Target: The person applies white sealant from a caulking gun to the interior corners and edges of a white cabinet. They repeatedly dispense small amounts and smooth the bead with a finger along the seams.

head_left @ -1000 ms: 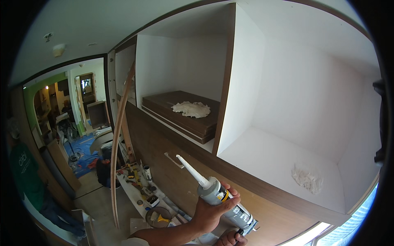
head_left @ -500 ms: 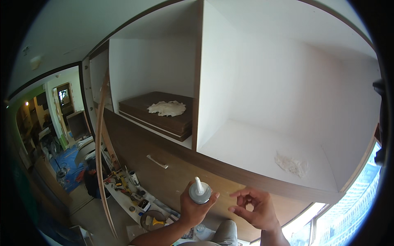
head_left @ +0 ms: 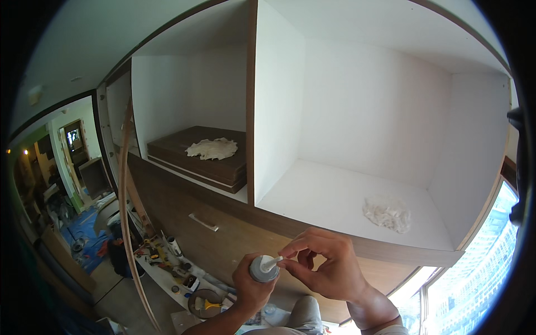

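Observation:
My left hand (head_left: 249, 288) is closed around a grey caulk tube (head_left: 261, 272), seen nearly end-on with its body mostly hidden. Its white nozzle (head_left: 273, 263) angles up to the right. My right hand (head_left: 326, 267) is pinched at the nozzle's tip, thumb and forefinger on it, other fingers curled. Behind and above both hands is a wooden cabinet with a brown front (head_left: 184, 195) and a pale handle (head_left: 204, 223). A crumpled cream cloth (head_left: 210, 148) lies on stacked brown boards (head_left: 195, 168) in the middle compartment; another white wad (head_left: 387, 215) lies in the right compartment.
Tools and containers, including a yellow tool (head_left: 210, 305), cover a ledge below left. A long bent strip (head_left: 124, 206) leans against the cabinet. A doorway at left shows a blue floor sheet (head_left: 86, 234) and a dark figure or object (head_left: 118, 257). A bright window (head_left: 474, 268) stands at right.
The tube has swung from lengthwise to nearly end-on. My right hand has left the tube's back end and risen to pinch the nozzle tip. The view has turned to the right.

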### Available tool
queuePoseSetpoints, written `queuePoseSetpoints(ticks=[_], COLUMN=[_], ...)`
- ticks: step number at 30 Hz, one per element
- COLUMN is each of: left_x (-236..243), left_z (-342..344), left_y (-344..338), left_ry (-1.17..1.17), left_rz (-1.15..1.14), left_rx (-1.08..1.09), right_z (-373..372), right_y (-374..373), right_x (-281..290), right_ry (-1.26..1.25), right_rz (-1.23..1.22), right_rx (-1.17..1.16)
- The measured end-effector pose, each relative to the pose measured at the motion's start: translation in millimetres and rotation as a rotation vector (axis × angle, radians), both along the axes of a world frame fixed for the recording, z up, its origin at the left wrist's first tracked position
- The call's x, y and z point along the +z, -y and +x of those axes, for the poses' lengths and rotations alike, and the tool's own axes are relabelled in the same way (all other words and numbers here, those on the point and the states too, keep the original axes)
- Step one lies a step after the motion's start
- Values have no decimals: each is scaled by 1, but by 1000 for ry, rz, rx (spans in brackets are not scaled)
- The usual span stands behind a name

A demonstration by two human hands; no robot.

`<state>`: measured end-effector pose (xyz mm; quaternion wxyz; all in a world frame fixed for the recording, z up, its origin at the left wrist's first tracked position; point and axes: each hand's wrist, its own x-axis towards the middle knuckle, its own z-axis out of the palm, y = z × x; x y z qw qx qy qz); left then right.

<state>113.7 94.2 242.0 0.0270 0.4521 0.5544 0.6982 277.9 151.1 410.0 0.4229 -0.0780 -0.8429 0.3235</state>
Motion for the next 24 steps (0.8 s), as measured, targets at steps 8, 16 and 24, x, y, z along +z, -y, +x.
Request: queuePoseSetpoints(ticks=[8, 16, 24], left_x=[15, 12, -53], left_z=[-2, -27, -49], left_y=[-1, -1, 22], left_ry=[-79, 63, -10], left_rz=[-163, -354, -375], left_rx=[63, 51, 114], right_z=[-8, -17, -58], right_y=[-22, -52, -183], right_x=[-1, 23, 162], right_ry=[92, 399, -158], right_rz=[112, -302, -513], right_rx=[-174, 143, 249])
